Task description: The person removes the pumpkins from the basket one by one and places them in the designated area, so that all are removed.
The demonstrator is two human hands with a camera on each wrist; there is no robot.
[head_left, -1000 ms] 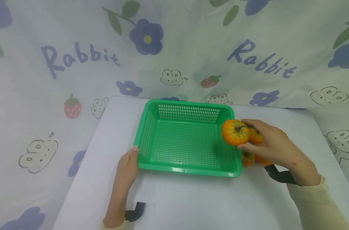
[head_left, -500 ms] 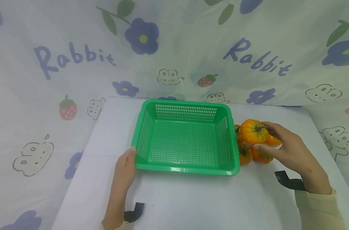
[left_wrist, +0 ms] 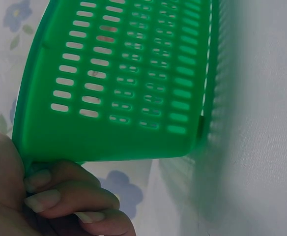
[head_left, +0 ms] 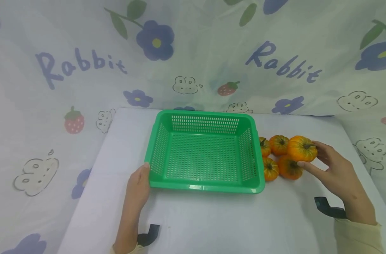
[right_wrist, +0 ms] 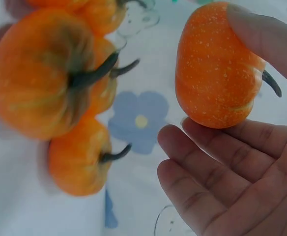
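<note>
A green plastic basket (head_left: 201,188) with slotted walls stands on the white table, nothing inside it. At its front left corner my left hand (head_left: 138,187) grips the rim; in the left wrist view the fingers (left_wrist: 77,194) curl beneath the basket edge. My right hand (head_left: 336,173) pinches a small orange pumpkin (head_left: 301,148) between thumb and fingers, off to the right of the basket. The right wrist view shows this held pumpkin (right_wrist: 215,69) raised off the table, the lower fingers stretched out below it.
Several more small pumpkins (head_left: 289,168) sit clustered against the basket's right side, partly behind the held one. White cloth printed with flowers, rabbits and strawberries hangs behind the table (head_left: 212,222) and along its sides.
My right hand has carried the pumpkin rightward, from the basket's right rim to the far side of the cluster, uncovering the other pumpkins. The left hand keeps its grip on the basket.
</note>
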